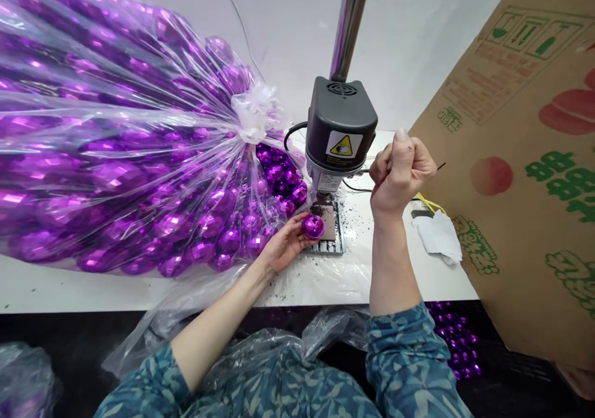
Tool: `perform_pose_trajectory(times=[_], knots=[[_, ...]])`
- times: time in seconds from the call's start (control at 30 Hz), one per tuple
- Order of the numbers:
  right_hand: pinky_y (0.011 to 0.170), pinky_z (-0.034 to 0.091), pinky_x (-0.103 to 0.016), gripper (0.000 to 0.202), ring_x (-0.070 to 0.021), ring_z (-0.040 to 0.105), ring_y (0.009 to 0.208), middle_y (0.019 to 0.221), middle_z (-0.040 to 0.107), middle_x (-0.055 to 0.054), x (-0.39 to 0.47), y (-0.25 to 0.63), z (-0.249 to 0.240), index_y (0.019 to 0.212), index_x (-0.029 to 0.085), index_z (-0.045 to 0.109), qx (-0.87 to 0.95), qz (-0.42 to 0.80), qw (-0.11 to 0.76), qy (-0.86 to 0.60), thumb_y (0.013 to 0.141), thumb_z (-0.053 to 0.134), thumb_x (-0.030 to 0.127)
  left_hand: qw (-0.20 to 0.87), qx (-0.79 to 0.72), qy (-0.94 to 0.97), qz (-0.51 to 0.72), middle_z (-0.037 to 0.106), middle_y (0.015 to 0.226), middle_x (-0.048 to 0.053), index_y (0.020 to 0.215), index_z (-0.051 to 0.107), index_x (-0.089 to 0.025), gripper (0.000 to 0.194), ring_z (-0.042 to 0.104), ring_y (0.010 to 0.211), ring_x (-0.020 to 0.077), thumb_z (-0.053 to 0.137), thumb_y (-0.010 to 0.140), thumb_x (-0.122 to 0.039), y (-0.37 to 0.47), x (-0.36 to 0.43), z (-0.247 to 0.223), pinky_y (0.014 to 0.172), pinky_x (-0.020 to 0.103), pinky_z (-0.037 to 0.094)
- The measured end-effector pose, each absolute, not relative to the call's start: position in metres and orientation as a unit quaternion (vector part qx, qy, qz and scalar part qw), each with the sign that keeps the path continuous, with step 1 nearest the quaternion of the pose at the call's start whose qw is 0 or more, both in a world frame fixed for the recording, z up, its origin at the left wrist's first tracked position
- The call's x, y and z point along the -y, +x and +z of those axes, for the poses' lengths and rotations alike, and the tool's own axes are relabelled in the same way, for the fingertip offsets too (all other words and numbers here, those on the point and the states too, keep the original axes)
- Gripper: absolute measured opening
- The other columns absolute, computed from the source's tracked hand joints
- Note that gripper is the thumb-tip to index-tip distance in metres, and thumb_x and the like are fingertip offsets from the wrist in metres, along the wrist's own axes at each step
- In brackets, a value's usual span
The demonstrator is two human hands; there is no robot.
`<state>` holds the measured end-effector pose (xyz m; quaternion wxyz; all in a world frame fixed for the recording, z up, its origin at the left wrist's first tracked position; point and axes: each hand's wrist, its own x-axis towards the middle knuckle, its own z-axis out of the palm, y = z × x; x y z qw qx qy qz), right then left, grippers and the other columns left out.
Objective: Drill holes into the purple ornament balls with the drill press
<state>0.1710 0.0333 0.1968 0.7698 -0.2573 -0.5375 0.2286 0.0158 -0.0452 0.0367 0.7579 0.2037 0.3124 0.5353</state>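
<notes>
Between the fingertips of my left hand (290, 242) is a shiny purple faceted ball (313, 226), held under the head of a dark grey bench machine (343, 123) with a yellow warning sticker. My right hand (403, 173) is closed in a fist at the machine's right side, around a thin dark lever (440, 166) whose end shows past the fist. Below the ball lies a metal base plate (338, 238) with a brown board (329, 219) on it, strewn with dark shavings. The machine's tip is mostly hidden behind the ball and debris.
A big tied clear bag (139, 170) of purple balls fills the left; loose purple balls (281, 173) sit beside its knot. A printed cardboard box (520, 157) leans in at right. A white cloth (437, 237) lies on the white table (357, 275). More purple pieces (455, 340) are below.
</notes>
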Motion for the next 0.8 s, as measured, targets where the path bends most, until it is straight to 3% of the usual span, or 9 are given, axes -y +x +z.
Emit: perform_pose_trajectory(times=[0.13,0.4,0.57,0.8], knots=[[0.04,0.018,-0.024,0.055,-0.0021,0.026,0.035,0.04,0.03,0.009,-0.035,0.172,0.195,0.056,0.021,0.027,0.529,0.239,0.78,-0.234,0.089,0.063,0.047,0.744,-0.32,0.205,0.55,0.075,0.105,0.008,0.116,0.06,-0.021,0.03,0.074,0.089,0.0185,0.064,0.095,-0.042,0.021,0.038,0.03,0.082,0.034,0.062],[0.041,0.019,-0.028,0.061,-0.0041,0.024,0.036,0.04,0.027,0.008,-0.034,0.17,0.196,0.056,0.021,0.024,0.536,0.208,0.772,-0.269,0.089,0.06,0.058,0.753,-0.31,0.178,0.552,0.074,0.103,0.005,0.122,0.057,-0.024,0.035,0.075,0.086,0.0207,0.064,0.092,-0.039,0.026,0.04,0.025,0.079,0.036,0.063],[0.041,0.02,-0.028,0.061,-0.0048,0.023,0.036,0.041,0.026,0.007,-0.033,0.17,0.196,0.058,0.022,0.022,0.549,0.195,0.763,-0.281,0.091,0.056,0.061,0.694,-0.329,0.221,0.601,0.071,0.117,0.003,0.116,0.056,-0.026,0.028,0.07,0.107,0.0185,0.065,0.089,-0.029,0.019,0.033,0.022,0.099,0.039,0.057],[0.042,0.021,-0.028,0.058,-0.005,0.025,0.037,0.042,0.026,0.007,-0.029,0.17,0.194,0.058,0.022,0.024,0.546,0.192,0.766,-0.28,0.092,0.056,0.055,0.626,-0.362,0.297,0.624,0.07,0.118,0.002,0.122,0.058,-0.027,0.042,0.067,0.11,0.0156,0.074,0.086,-0.041,0.013,0.014,0.009,0.106,0.036,0.051]])
